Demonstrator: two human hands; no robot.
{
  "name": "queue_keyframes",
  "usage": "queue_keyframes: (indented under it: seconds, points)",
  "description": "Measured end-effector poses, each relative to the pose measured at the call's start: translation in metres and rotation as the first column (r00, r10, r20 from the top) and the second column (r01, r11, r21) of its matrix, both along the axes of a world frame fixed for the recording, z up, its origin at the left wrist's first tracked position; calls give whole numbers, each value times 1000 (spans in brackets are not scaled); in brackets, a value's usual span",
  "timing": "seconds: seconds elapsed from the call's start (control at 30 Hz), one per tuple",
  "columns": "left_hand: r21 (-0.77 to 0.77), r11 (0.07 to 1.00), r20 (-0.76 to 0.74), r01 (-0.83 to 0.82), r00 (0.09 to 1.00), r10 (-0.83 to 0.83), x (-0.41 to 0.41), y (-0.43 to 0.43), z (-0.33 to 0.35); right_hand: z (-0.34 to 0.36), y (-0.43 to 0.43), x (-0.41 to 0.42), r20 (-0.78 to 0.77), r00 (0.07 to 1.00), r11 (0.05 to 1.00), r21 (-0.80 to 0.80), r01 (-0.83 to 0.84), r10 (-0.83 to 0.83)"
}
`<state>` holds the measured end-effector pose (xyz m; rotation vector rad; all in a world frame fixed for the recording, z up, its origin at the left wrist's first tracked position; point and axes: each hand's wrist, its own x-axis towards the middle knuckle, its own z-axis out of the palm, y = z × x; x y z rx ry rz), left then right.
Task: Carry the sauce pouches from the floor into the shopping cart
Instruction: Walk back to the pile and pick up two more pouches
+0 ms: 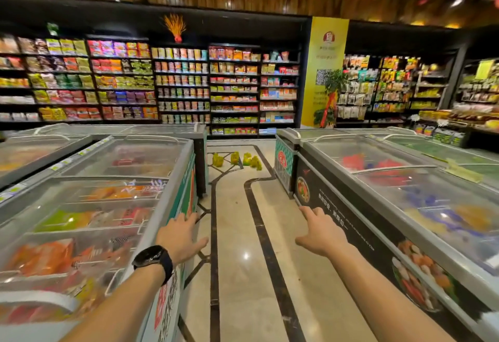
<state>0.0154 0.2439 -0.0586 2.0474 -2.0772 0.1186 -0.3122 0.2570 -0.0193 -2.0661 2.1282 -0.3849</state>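
Approaching step: judged to be the walk to the sauce pouches (237,160); none is picked up yet.
Sauce pouches: yellow-green, grouped on the floor (237,247) just past the far end of the left freezer (176,179).
Left hand (181,236): empty, fingers spread, beside that freezer's aisle-side rim.
Right hand (320,233): empty, fingers loosely extended, across the aisle from that freezer.
Next move: likely closing in and stooping to grasp a pouch.
Shopping cart: not in view.
Obstacles: the second freezer (351,206) opposite the left freezer narrows the aisle.
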Motion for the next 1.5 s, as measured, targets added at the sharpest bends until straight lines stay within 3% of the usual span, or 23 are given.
queue_keyframes:
  seconds: [0.37,0.6,1.1,1.5]
  points:
    - [11,999,12,31,999,-31,30,-88,-5,-8,-88,27,-17,1000,998,56,26,-25]
    - [5,1000,19,26,999,-27,24,-182,-2,-9,-208,30,-9,1000,998,55,-28,29]
    - [70,988,5,-134,991,134,6,-477,0,-25,-538,6,82,992,988,113,-105,96]
    - [116,991,-15,-64,998,66,59,-784,-40,-41,-809,72,20,997,975,205,-81,79]
